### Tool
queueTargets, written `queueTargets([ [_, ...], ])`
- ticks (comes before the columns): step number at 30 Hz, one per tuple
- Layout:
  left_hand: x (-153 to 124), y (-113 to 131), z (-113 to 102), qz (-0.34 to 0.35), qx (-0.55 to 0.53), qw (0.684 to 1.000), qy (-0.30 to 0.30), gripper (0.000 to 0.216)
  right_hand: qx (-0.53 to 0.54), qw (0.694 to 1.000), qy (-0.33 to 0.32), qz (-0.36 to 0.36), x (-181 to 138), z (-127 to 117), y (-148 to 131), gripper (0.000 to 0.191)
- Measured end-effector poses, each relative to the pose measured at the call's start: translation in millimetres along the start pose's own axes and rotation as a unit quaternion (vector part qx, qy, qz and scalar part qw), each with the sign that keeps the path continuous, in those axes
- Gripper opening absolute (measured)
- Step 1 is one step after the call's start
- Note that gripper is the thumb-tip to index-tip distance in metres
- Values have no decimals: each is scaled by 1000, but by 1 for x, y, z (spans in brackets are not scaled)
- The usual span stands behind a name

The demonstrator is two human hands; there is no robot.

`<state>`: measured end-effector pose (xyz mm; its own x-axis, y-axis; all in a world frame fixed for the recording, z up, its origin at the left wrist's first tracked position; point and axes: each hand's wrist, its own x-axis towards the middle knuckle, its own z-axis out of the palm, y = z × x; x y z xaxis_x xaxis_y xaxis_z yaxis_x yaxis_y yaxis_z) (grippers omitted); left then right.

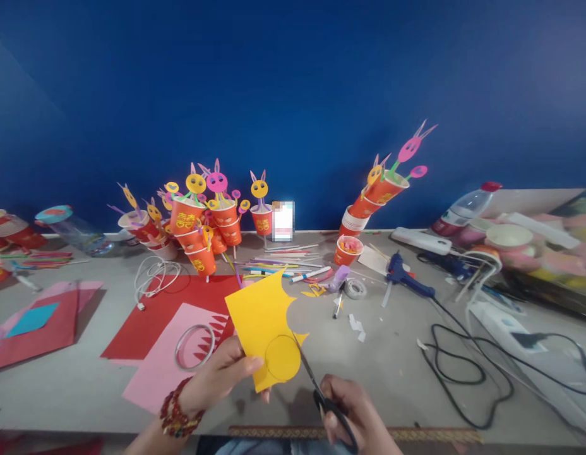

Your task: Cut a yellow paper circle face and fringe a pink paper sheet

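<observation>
My left hand (231,373) pinches the lower left edge of a yellow sheet of paper (255,309), held up above the table. Scalloped bites are cut out of the sheet's right side, and a circle outline is drawn near its lower right corner. In my right hand (347,404) are black-handled scissors (314,382), their blades at the upper right of the drawn circle. Under and left of the sheet lie pink paper (155,360) with a zigzag-cut edge and red paper (132,328). A ring (177,354), perhaps a tape roll, rests on the pink paper.
Red paper cups (186,218) with rabbit-face figures stand along the blue wall. A blue glue gun (409,276) with a looping black cord (456,382) lies at right, near a bottle (468,208). Sticks, markers, a tape roll (355,289) and paper scraps (357,327) lie mid-table.
</observation>
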<state>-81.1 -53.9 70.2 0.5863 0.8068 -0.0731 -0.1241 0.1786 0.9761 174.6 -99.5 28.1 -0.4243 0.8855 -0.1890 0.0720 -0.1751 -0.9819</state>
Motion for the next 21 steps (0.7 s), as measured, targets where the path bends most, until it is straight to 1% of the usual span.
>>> queueTargets([
  [6, 3, -1, -6, 4, -1, 1000, -10, 28, -5, 1000, 4, -15, 1, 0, 4, 63],
  [12, 5, -2, -5, 4, -2, 1000, -17, 30, 13, 1000, 13, -16, 1, 2, 9, 60],
  [15, 6, -1, -6, 10, -4, 1000, -22, 30, 8, 999, 17, -27, 2, 1, 10, 60],
  [18, 7, -2, -8, 14, -8, 1000, -21, 29, -7, 999, 17, -29, 2, 0, 13, 59],
  [21, 7, -6, -10, 18, -18, 1000, -8, 25, -13, 999, 19, -35, 3, -2, 17, 58],
])
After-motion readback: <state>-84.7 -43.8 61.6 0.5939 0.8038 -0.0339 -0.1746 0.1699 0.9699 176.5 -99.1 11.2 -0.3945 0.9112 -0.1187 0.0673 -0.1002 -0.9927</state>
